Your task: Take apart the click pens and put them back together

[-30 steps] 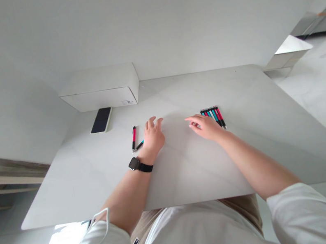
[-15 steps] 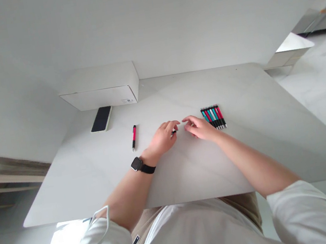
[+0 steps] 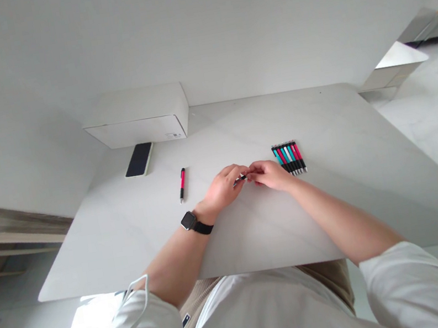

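The left hand (image 3: 223, 188), a black smartwatch (image 3: 189, 221) on its wrist, has closed the gap to the right hand (image 3: 270, 174): half a second ago the fingertips stood just apart, and now they meet at the middle of the white marble-patterned table (image 3: 353, 192). Between them lies a slim dark pen (image 3: 240, 179), of which only a short black stretch shows; the left fingers are pinched shut on one end, and the right fingers curl narrowly onto the other. A second ago that pen lay on the table under the left hand, beside the red-and-black pen (image 3: 182, 184), which has stayed where it was and now lies alone, well off beyond the left hand's outer side. Just past the right hand's knuckles the row of teal, red and black pens (image 3: 289, 157) is unchanged. Farther from the left hand, the black phone (image 3: 139, 159) and white cardboard box (image 3: 139, 117) have kept their places.
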### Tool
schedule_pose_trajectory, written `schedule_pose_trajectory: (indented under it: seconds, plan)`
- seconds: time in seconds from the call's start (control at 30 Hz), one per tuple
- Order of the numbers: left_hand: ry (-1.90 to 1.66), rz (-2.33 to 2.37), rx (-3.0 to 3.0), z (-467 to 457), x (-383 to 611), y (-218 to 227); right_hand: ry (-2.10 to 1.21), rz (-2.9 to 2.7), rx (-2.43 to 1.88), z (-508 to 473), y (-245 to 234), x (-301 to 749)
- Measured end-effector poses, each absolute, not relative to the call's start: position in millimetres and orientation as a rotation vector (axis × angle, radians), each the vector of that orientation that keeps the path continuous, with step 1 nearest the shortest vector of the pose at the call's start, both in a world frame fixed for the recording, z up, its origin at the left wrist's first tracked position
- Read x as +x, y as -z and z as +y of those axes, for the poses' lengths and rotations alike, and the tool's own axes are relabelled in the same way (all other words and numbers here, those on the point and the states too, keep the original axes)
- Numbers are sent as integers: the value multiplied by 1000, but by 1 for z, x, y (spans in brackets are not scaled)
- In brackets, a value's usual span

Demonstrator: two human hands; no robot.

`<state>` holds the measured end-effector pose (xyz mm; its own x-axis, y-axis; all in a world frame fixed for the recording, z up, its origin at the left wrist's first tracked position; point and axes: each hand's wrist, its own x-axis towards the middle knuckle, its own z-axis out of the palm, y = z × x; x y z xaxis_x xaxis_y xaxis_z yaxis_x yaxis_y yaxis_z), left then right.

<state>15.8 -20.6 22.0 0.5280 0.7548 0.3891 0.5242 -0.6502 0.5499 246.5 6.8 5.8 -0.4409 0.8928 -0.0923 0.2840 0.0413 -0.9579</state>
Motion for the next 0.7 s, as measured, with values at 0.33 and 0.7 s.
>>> schedule_pose_trajectory:
  seconds: [0.33,0.7]
  plan:
    - [-1036,1424,2201,-7,1,-19,-1259,-1278,-1184,23,-3,268]
    - [-1038,1394,2134,-6,2,-21,-1392,-1442,-1170,15,-12,261]
